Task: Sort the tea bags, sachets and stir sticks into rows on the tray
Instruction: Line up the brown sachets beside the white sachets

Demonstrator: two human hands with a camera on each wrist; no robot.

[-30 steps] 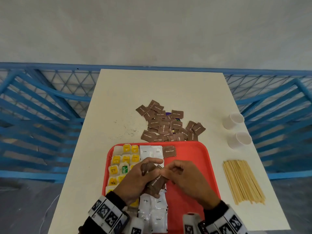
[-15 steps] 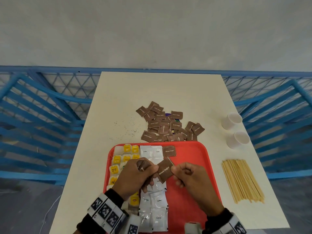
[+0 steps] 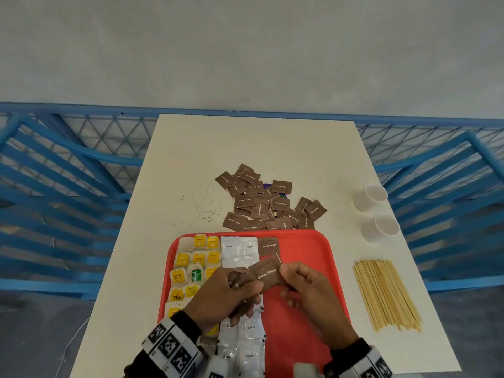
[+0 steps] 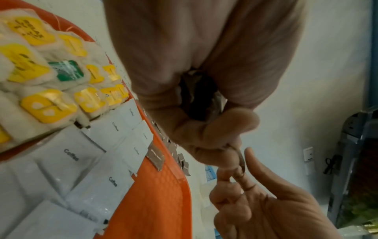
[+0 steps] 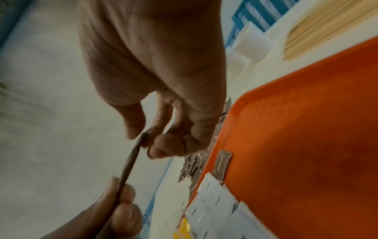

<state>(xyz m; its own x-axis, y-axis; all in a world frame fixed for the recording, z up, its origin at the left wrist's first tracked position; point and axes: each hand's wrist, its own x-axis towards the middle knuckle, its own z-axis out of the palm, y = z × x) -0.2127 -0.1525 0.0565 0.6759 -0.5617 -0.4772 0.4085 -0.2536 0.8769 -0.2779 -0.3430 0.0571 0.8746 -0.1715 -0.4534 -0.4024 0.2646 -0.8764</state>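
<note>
Both hands hover over the red tray [image 3: 313,255]. My right hand [image 3: 286,276] pinches the right edge of one brown sugar sachet [image 3: 267,274], label up. My left hand [image 3: 240,285] touches that sachet's left edge and grips a small stack of brown sachets [image 4: 216,100] in its curled fingers. In the right wrist view the sachet [image 5: 128,161] shows edge-on between the two hands. One brown sachet [image 3: 268,246] lies at the tray's far edge, beside white coffee sachets [image 3: 240,249]. Tea bags [image 3: 199,257] fill the tray's left columns.
A loose pile of brown sugar sachets [image 3: 267,203] lies on the table just beyond the tray. Wooden stir sticks [image 3: 386,293] lie in a bundle to the right, with two white cups [image 3: 371,196] behind them. Blue railing surrounds the table.
The right hand has drawn one brown sachet out of the left hand's stack and turned it label up. Both hands have shifted slightly toward the tray's far side.
</note>
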